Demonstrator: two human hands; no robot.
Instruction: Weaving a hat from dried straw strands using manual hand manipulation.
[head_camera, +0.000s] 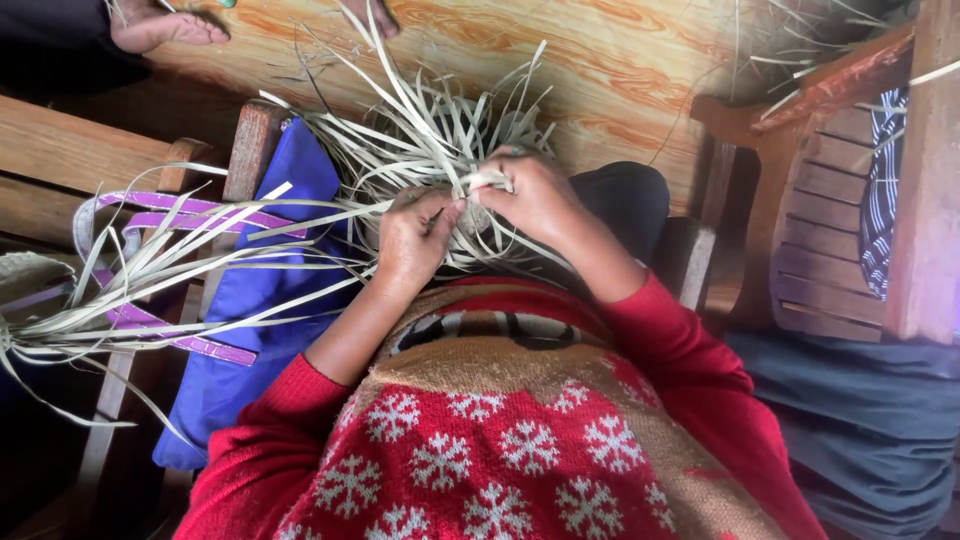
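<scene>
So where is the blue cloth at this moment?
In the head view the blue cloth hangs on the person's left, draped over a wooden chair back, beside the left hand and under long pale straw strips.

My 2 arms reached out in front of me, bent at the elbows. My left hand was curled, with the fingers tucked in tight. My right hand sat just beside it, pinching with its thumb and fingers. Both wrists were bare.
</scene>
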